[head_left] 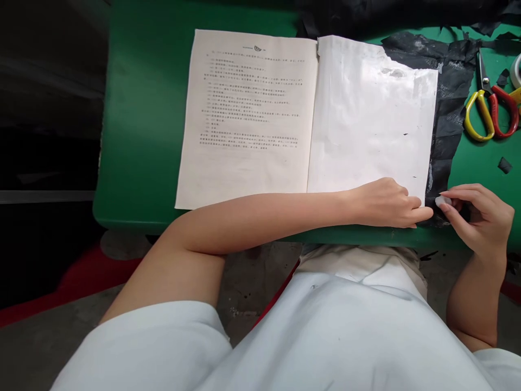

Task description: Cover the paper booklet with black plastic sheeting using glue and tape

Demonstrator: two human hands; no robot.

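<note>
An open booklet (285, 114) lies on a green table (138, 136), printed text on its left page and a blank glossy white sheet on the right. A torn black cover (448, 103) sticks out past the right edge. My left hand (386, 203) reaches across, fingers curled and pressed down on the bottom right corner of the white sheet. My right hand (476, 217) is beside it, fingers pinched on a small whitish piece (443, 201) at the black cover's lower edge; I cannot make out what the piece is.
Scissors (490, 106) with yellow and red handles lie at the right of the table. A tape roll (516, 70) shows at the far right edge. Black scraps (505, 164) are scattered near the scissors. More black material lies along the table's back edge.
</note>
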